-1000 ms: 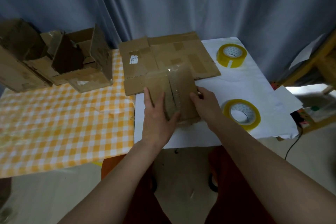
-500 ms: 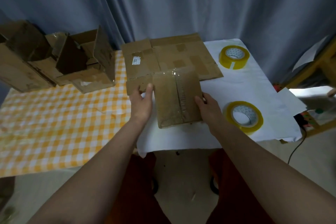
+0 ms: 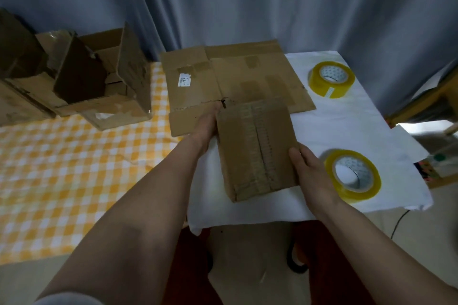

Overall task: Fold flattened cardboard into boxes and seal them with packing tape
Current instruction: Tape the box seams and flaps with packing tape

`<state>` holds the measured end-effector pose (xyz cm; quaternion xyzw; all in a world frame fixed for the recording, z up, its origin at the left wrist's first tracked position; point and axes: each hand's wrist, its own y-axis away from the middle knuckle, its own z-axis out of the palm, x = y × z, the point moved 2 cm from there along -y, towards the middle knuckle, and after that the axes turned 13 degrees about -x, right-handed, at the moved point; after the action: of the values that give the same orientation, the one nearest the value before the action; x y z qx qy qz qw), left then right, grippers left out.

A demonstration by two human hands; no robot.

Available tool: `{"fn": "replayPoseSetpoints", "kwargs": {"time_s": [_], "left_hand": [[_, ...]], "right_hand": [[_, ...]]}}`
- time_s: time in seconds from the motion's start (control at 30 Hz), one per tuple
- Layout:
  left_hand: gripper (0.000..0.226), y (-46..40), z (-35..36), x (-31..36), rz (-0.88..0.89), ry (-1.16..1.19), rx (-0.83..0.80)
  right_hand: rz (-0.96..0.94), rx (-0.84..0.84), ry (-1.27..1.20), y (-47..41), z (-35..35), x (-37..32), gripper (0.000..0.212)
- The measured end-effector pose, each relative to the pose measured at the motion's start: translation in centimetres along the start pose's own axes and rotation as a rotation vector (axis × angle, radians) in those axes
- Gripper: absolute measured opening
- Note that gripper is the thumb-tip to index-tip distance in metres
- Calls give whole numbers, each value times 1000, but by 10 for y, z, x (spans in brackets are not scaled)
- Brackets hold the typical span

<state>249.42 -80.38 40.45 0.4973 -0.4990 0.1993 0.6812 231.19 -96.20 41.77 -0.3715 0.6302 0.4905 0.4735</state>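
Note:
A small brown box (image 3: 255, 146), sealed along its top with clear tape, is held between my hands just above the white cloth (image 3: 347, 129). My left hand (image 3: 204, 129) grips its left side, thumb along the edge, fingers hidden behind the box. The box's right front edge is held by my right hand (image 3: 309, 171), thumb on top. A flattened cardboard sheet (image 3: 235, 77) lies behind the box. Two yellow rolls of packing tape sit on the white cloth: one at the far right (image 3: 330, 79), one right beside my right hand (image 3: 353, 176).
Several open, worn cardboard boxes (image 3: 99, 77) stand at the back left on the orange checked cloth (image 3: 74, 168). A grey curtain (image 3: 247, 0) hangs behind the table. A wooden frame (image 3: 443, 89) and loose paper (image 3: 406, 141) lie off the right edge.
My left hand left the box's top and moved to its left side. Both hands raised the box and brought it slightly nearer and to the right.

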Motion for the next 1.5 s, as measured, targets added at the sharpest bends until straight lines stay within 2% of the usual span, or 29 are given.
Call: {"fn": "replayPoseSetpoints", "kwargs": {"time_s": [0.33, 0.4, 0.47, 0.57, 0.63, 0.7, 0.77, 0.83, 0.9, 0.97, 1.03, 1.07, 1.2, 1.3, 1.4, 1.5], "left_hand": [[54, 18, 15, -10, 99, 103, -68], [56, 14, 10, -20, 50, 104, -21], [53, 11, 3, -33, -43, 89, 31], [42, 16, -4, -46, -116, 56, 220], [43, 30, -13, -45, -67, -49, 364], [46, 55, -14, -41, 98, -41, 389], [39, 89, -6, -42, 320, -202, 345], [48, 121, 9, -50, 535, -632, 209], [70, 135, 20, -62, 608, -1143, 101], [76, 136, 23, -70, 546, -1459, 65], [71, 131, 21, -65, 456, -1554, 44], [67, 129, 20, -61, 439, -1588, 51], [58, 128, 24, -55, 366, -1756, 36], [53, 140, 40, -60, 475, -1772, 152], [77, 150, 55, -66, 572, -1607, 346], [78, 161, 64, -73, 614, -1528, 415]], "right_hand": [[-119, 36, 27, 16, 7, 4, 36], [-117, 3, 49, 15, 13, 0, 41], [-97, -14, 103, 9, 21, -4, 58], [-63, -42, 192, -3, 32, -14, 70], [-45, -90, 202, -12, 39, -18, 70], [-26, -104, 189, -20, 44, -22, 74], [-19, -78, 173, -27, 47, -22, 77], [-10, -52, 190, -29, 48, -21, 77], [0, -48, 229, -28, 48, -21, 71], [28, -41, 176, -22, 41, -19, 61], [57, 18, 164, -13, 24, -10, 52], [59, 72, 253, -9, 11, -3, 48], [144, 239, 832, 11, -46, 40, 45], [272, 226, 1153, 23, -72, 64, 40], [310, 180, 1211, 31, -89, 62, 33], [182, 141, 1032, 38, -99, 50, 33]]}}
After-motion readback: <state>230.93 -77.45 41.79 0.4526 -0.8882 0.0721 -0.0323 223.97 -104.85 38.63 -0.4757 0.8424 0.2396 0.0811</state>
